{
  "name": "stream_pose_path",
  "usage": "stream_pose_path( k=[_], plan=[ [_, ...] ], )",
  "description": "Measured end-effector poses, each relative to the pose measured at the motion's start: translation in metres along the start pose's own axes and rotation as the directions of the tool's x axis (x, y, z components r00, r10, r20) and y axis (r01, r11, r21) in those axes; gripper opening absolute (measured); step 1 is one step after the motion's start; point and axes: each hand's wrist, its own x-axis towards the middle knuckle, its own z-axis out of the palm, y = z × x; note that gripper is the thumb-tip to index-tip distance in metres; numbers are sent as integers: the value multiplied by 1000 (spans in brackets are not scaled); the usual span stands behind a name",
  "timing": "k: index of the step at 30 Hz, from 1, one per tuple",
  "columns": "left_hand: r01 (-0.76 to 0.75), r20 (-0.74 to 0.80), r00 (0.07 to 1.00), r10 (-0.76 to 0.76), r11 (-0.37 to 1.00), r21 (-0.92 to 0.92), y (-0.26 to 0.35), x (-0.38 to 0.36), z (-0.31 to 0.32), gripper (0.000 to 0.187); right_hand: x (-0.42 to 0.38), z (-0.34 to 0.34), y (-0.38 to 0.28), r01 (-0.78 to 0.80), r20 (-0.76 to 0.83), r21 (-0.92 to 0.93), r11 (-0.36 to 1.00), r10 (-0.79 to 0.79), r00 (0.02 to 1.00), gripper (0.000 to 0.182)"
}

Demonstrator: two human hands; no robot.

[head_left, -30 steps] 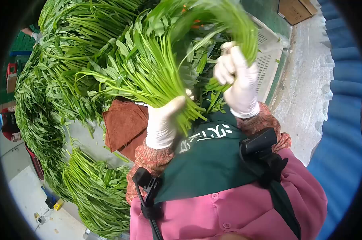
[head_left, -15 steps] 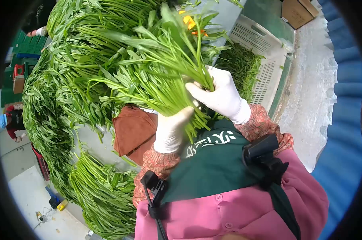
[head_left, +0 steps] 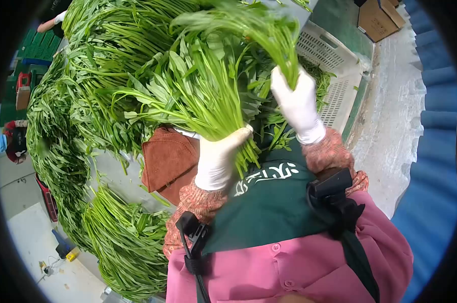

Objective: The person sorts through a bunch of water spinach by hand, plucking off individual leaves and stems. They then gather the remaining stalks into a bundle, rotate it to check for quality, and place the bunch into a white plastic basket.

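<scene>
A single head view looks forward and steeply down along the wearer's own body, with the pink top [head_left: 289, 267] closest at the bottom edge. The left hand [head_left: 222, 154] and right hand [head_left: 295, 96] lie at close range around the middle. Its wide, round field takes in the tabletop [head_left: 112, 174] beyond, reaching a distant person [head_left: 17, 141] at far left and a cardboard box [head_left: 381, 21] at upper right.
</scene>
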Motion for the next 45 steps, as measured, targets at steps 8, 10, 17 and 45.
stream_pose_path(
  k=[8, 10, 17, 45],
  plan=[
    [-79, -15, 997, 81, 991, 111, -8, 3, 10, 34, -1, 7, -22, 63, 139, -122, 990, -46, 989, 34],
    [-46, 6, 999, 45, 994, 100, -8, 0, 10, 44, -1, 18, -38, 158, 262, -294, 943, -79, 962, 38],
    [71, 27, 997, -70, 997, -14, 0, 0, 6, 47, -11, 15, -26, -16, 270, -8, 1000, 17, 963, 16],
    [-119, -7, 993, 118, 993, -27, -1, -1, 0, 28, -4, -70, -35, -140, 73, 12, 990, 139, 988, 24]
  ],
)
